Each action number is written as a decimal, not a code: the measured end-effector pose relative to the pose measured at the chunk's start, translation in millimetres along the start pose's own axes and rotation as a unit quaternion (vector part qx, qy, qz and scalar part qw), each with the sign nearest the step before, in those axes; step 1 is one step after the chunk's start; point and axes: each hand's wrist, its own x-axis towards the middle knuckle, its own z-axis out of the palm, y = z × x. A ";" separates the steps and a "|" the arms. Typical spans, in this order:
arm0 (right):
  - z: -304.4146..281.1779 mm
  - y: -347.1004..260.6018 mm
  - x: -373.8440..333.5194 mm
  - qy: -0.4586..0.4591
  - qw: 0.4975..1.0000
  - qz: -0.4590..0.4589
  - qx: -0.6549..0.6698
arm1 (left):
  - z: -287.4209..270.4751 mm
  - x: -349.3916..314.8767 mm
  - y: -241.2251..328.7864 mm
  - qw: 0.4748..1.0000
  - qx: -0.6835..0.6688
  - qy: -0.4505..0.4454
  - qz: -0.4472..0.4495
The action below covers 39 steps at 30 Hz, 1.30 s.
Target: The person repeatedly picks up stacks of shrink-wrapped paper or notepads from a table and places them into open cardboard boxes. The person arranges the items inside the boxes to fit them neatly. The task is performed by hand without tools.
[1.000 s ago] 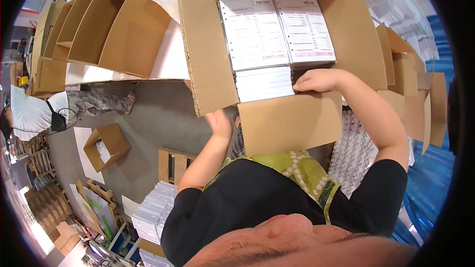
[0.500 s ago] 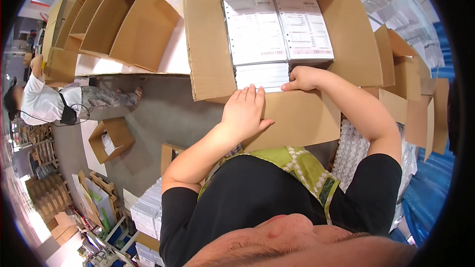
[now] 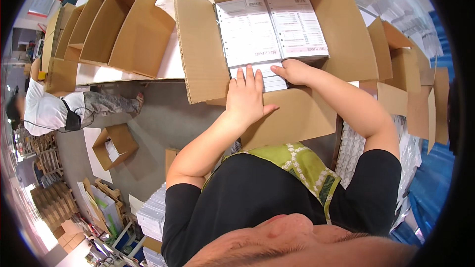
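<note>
An open cardboard box (image 3: pixel 198 49) stands before me with its flaps folded out. Two stacks of printed planner sheets lie flat inside: a left stack (image 3: pixel 250 34) and a right stack (image 3: pixel 299 27), both punched with holes along one side. At the box's near side is a row of white paper packs (image 3: pixel 273 82), showing narrow edges. My left hand (image 3: pixel 246 94) lies over the left part of this row, fingers stretched out and thumb apart. At the row's right end, my right hand (image 3: pixel 298 72) has its fingers bent together, the thumb pointing left. Its fingertips are partly hidden.
Several empty cardboard boxes (image 3: pixel 141 34) stand on the white table (image 3: pixel 170 62) at the left. More open boxes (image 3: pixel 405 69) are at the right. A box (image 3: pixel 118 143) sits on the floor. Another person (image 3: pixel 54 109) in a white top stands at the far left.
My left hand has moved farther over the paper row, covering more of it. My right hand has shifted slightly left and up. The view has shifted a little.
</note>
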 end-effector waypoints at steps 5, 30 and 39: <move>-3.8 6.1 -5.1 -0.010 1.000 0.024 0.018 | -7.8 0.0 -0.1 1.000 0.006 -0.014 0.000; -3.0 367.9 -529.0 0.329 0.899 -0.013 0.290 | -52.3 83.3 117.2 0.984 0.121 -0.105 0.081; -128.2 469.1 -635.6 0.459 0.877 0.061 0.128 | -100.6 112.5 464.6 0.914 -0.220 -0.029 0.340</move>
